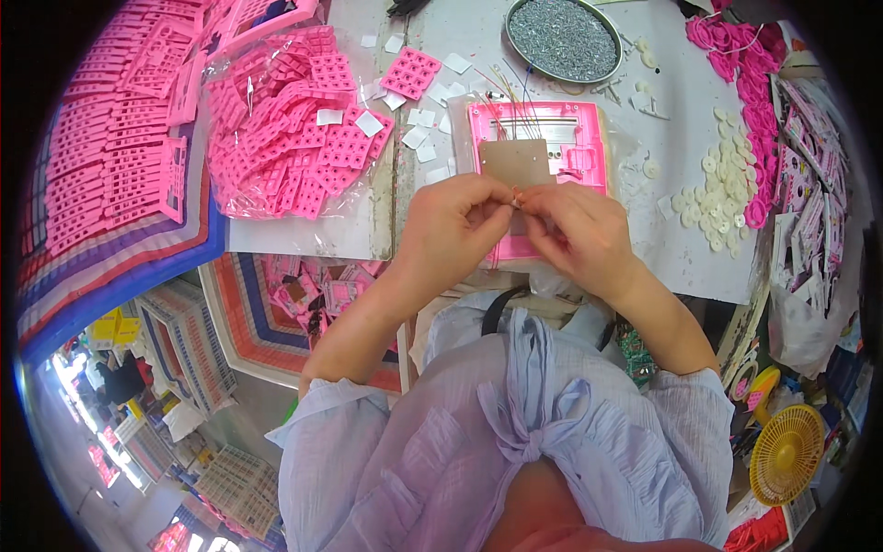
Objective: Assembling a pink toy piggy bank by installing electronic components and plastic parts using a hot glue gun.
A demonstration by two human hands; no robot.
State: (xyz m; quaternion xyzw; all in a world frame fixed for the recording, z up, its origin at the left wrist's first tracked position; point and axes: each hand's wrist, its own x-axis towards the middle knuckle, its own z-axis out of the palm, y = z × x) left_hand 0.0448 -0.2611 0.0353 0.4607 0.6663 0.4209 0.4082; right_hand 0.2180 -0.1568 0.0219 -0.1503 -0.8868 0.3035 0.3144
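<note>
A pink plastic casing (591,138) lies on the table in front of me, and a flat brown board (513,162) rests over its middle. Several thin coloured wires (517,109) fan out past the board's far edge. At the board's near edge, my left hand (449,225) and my right hand (587,237) meet fingertip to fingertip. Both are closed in a pinch on a thin orange wire (517,192); its ends are mostly hidden by the fingers. Small white square pads (416,137) are scattered left of the casing.
A clear bag of pink button pads (285,129) lies to the left, beside stacked pink frames (115,138). A round tray of screws (563,39) stands at the back. White round parts (716,189) and a bundle of magenta cord (756,138) lie at right.
</note>
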